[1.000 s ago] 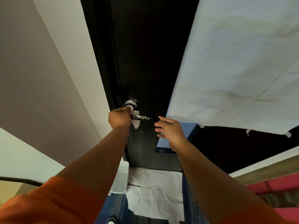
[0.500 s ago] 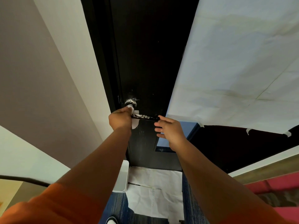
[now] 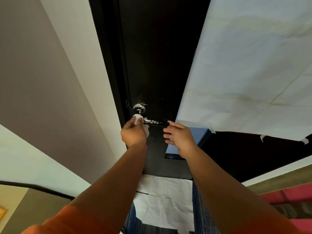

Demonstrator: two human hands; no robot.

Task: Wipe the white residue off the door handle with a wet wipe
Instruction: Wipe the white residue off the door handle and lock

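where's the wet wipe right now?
Head view, just left of centre: the wet wipe is pinched in the left hand, pressed at the near end of the door handle, just below the residue-covered knob.

Dark door [image 3: 160,56] stands at centre, nearly black, matte. Left of the door: a white wall strip [image 3: 81,65], then a grey-brown wall [image 3: 33,81] further left. Right of the door: a large sheet of white paper [image 3: 253,65], creased, its lower edge held with tape tabs [image 3: 305,140] over a dark surface. Below the door: more white paper [image 3: 162,196] lying on blue carpet [image 3: 200,215]. Lower right of the door: a red edge [image 3: 290,193]. Light is even and soft; source not visible.
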